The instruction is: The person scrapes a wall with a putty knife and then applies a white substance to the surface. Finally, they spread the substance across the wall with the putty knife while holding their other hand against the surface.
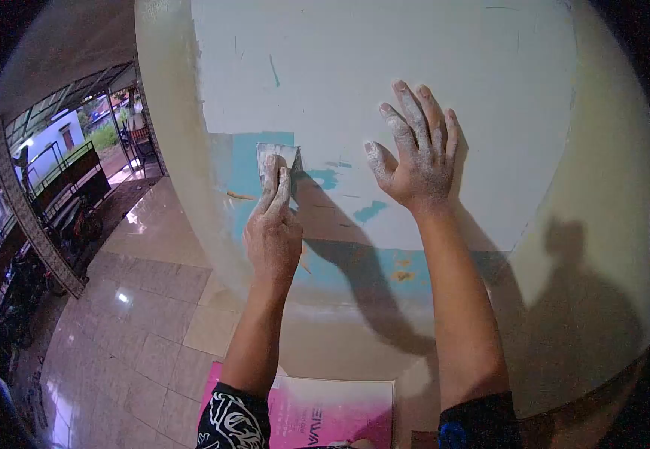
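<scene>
My left hand (pixel 274 232) grips a flat putty knife (pixel 278 153), two fingers stretched along its whitish blade. The blade lies against the wall (pixel 325 90), over a patch of turquoise paint (pixel 246 161) at the edge of the white coating. Further right, my right hand (pixel 418 153) rests on the white surface with its fingers spread and nothing in it. White powder covers both hands. Smaller turquoise streaks (pixel 370 211) show between them. The knife's handle is hidden by my left hand.
Below the wall lies a pink and white printed box or board (pixel 332 408) near my body. Glossy floor tiles (pixel 138 322) stretch to the left, towards a doorway-like opening with a metal gate (pixel 78 176). Orange-brown stains (pixel 403 276) mark the lower turquoise band.
</scene>
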Demonstrator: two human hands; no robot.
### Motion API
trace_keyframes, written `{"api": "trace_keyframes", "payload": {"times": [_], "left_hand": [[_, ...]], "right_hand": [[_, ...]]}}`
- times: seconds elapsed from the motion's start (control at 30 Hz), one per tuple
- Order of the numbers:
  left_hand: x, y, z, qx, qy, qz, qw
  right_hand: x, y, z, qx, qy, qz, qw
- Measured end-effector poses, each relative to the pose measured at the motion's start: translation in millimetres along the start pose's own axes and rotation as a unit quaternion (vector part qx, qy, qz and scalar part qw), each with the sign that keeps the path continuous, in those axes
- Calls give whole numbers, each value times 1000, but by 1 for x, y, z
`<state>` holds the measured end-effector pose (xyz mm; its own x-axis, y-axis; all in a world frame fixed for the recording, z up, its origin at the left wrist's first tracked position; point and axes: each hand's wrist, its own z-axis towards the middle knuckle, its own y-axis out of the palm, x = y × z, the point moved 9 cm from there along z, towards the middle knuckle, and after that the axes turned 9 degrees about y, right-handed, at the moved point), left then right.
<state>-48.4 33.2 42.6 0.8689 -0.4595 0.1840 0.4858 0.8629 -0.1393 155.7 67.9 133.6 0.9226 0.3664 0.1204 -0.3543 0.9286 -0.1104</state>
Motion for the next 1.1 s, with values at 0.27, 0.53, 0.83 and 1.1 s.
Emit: {"api": "trace_keyframes", "payload": {"times": [0.27,0.53,0.83,1.1], "left_hand": [[-2,6,15,-31,-47,-21,998],[-14,-8,-24,20,14,-44,999],[-39,16,-160,-98,-50,5,994],[-34,24,-145,-89,-52,-3,995]], "right_hand": [[0,2,-3,13,-1,4,1000],[2,8,-5,13,-6,-4,1000],[4,9,-3,16,-16,-11,1000],[5,7,-1,8,-16,-10,1000]]}}
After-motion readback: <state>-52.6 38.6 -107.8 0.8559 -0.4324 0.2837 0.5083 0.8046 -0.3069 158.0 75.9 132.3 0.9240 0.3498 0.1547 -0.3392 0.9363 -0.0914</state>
